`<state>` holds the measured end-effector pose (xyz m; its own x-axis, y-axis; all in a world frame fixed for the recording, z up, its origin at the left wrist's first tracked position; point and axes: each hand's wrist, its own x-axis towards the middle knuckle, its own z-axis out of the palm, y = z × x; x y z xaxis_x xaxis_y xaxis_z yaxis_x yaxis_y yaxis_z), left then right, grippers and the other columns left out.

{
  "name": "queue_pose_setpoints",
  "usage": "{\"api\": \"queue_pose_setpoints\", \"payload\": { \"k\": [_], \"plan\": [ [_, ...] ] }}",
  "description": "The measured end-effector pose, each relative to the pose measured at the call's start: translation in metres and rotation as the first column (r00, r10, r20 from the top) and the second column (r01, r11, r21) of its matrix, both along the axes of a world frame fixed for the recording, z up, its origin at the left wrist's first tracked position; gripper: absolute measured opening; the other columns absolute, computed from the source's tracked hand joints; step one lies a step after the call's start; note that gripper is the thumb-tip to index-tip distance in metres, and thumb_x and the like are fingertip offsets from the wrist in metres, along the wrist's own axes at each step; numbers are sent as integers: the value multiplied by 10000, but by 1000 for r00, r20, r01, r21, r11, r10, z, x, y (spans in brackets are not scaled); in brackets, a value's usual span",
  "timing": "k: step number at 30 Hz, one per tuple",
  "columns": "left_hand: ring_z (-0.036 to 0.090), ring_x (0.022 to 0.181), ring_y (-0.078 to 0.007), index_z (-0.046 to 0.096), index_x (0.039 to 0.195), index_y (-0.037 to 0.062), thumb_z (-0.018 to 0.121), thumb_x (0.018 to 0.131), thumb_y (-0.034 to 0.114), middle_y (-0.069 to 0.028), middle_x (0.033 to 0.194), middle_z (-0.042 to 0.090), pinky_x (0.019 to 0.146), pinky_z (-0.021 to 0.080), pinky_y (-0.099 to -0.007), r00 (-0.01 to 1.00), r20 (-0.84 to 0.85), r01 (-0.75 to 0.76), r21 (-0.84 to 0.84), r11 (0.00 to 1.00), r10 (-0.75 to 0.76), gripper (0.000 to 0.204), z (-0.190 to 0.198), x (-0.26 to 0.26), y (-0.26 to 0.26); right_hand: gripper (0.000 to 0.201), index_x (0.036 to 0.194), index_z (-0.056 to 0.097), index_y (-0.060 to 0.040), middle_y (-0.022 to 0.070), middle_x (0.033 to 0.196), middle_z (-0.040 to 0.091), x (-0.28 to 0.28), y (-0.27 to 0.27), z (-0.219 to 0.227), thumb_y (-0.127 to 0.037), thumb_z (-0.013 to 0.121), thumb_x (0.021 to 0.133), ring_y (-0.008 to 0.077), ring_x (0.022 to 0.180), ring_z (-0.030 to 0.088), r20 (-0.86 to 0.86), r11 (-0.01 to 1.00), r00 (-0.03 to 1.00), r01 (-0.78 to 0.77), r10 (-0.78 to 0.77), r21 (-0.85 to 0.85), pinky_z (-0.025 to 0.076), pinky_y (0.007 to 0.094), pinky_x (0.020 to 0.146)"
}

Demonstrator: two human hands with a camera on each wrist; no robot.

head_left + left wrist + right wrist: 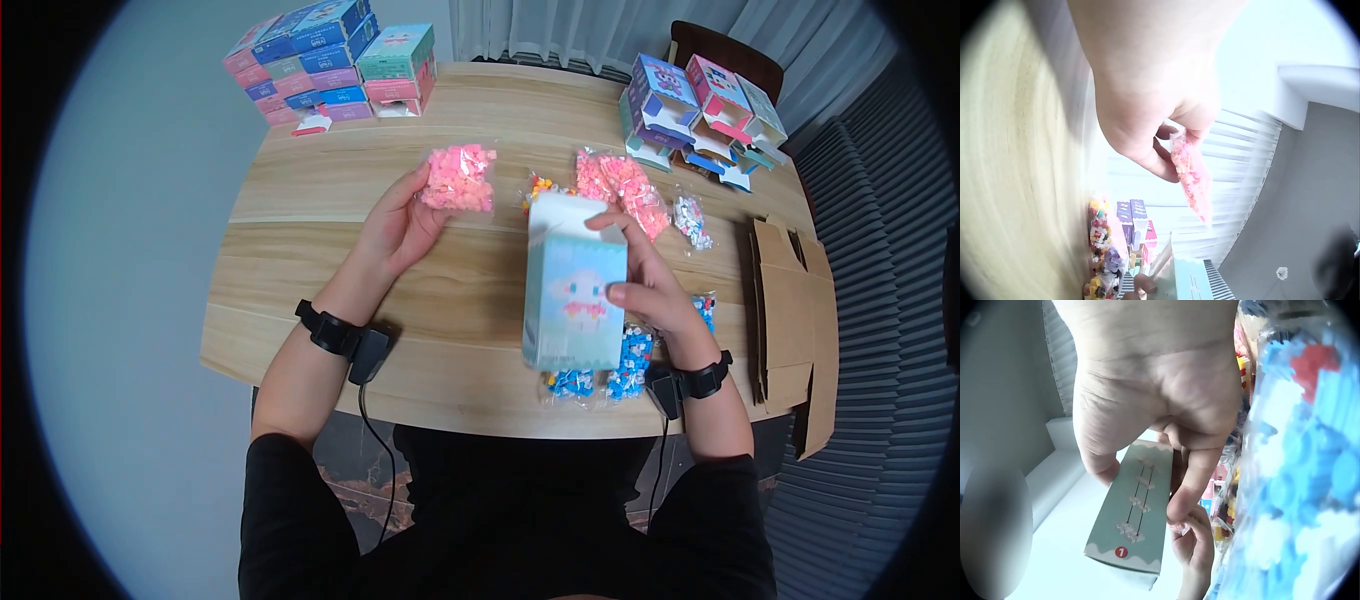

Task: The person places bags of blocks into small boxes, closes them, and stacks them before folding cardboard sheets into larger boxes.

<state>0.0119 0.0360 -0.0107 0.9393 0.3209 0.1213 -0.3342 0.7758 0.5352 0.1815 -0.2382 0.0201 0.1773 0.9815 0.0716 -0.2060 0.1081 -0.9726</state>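
Observation:
My left hand [400,225] pinches a clear bag of pink building-block pieces [460,178] by its edge, held up over the left half of the table. In the left wrist view that bag [1190,178] hangs between thumb and fingers. My right hand [655,285] grips a mint-green and blue cardboard box [575,300] with a cartoon figure on its front. The box's top flap stands raised. The right wrist view shows its printed side [1138,506], with thumb and fingers on opposite faces. Bags of blue pieces [630,365] lie under and beside the box.
Further bags of pink pieces [625,185] and a bag of white and purple pieces [690,220] lie beyond the right hand. Boxes [320,65] are stacked back left, and opened boxes [665,95] stand back right. Flattened brown cardboard [790,310] lies along the right edge.

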Motion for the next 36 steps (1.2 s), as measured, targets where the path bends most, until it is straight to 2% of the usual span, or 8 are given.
{"api": "queue_pose_setpoints", "payload": {
  "k": [3, 7, 12, 15, 18, 24, 27, 36],
  "plan": [
    [573, 1191, -247, 459, 1301, -37, 468, 1016, 233, -169, 1303, 566, 1024, 478, -382, 1000, -9, 4, 102, 995, -3, 393, 1, -1, -2, 653, 1359, 319, -98, 79, 1175, 549, -3, 1, 1, 42, 651, 814, 109, 1017, 577, 14, 988, 990, -143, 143, -54, 496, 240, 776],
    [607, 1080, -178, 514, 1154, 8, 510, 1005, 195, -105, 1166, 611, 952, 502, -331, 997, -78, 11, 199, 980, 4, 240, 2, 0, -12, 668, 1351, 287, -88, 81, 1135, 582, -8, 4, -7, 43, 672, 821, 88, 906, 605, 24, 967, 973, -225, 229, -120, 490, 206, 652],
    [582, 886, -62, 501, 949, 70, 544, 988, 120, -11, 986, 600, 776, 489, -233, 994, -112, 37, 394, 918, 8, 77, -2, 0, -26, 675, 1359, 271, -77, 87, 1150, 584, -8, 5, -11, 34, 673, 828, 95, 917, 610, 32, 966, 971, -231, 236, -115, 494, 211, 654],
    [547, 826, -20, 505, 939, 71, 561, 974, 88, 22, 931, 590, 711, 451, -197, 982, -183, 77, 587, 806, 40, 69, -8, 0, -27, 674, 1361, 266, -65, 92, 1159, 585, -11, 4, -10, 26, 675, 833, 95, 914, 609, 14, 971, 979, -199, 203, -133, 492, 217, 661],
    [537, 805, -3, 511, 939, 70, 584, 959, 70, 41, 908, 586, 694, 443, -188, 984, -177, 132, 668, 732, -16, 75, -2, -2, -28, 673, 1362, 263, -56, 96, 1167, 587, -13, 5, -8, 20, 676, 836, 94, 908, 607, 6, 973, 982, -184, 186, -138, 492, 225, 681],
    [528, 782, -6, 534, 993, 65, 577, 969, 101, 47, 876, 580, 675, 435, -186, 981, -194, 125, 713, 690, 23, 61, 6, -4, -35, 685, 1388, 250, -55, 92, 1170, 588, -12, 6, -9, 25, 662, 846, 97, 908, 606, 17, 973, 981, -188, 192, -135, 493, 232, 696],
    [509, 752, -8, 552, 1023, 63, 558, 986, 153, 51, 866, 579, 648, 408, -176, 972, -234, 154, 652, 743, 3, 98, 2, -3, -31, 689, 1397, 244, -54, 92, 1163, 587, -14, 7, -10, 25, 657, 852, 97, 897, 606, 16, 978, 984, -176, 179, -114, 499, 239, 678],
    [473, 669, -2, 608, 989, 47, 576, 981, 179, 59, 792, 581, 581, 376, -175, 956, -255, 100, 747, 657, 145, 137, 8, -5, -29, 671, 1383, 252, -59, 94, 1123, 598, -14, 6, -8, 15, 662, 856, 97, 855, 612, 28, 973, 983, -177, 183, -150, 518, 246, 645]
  ]
}}
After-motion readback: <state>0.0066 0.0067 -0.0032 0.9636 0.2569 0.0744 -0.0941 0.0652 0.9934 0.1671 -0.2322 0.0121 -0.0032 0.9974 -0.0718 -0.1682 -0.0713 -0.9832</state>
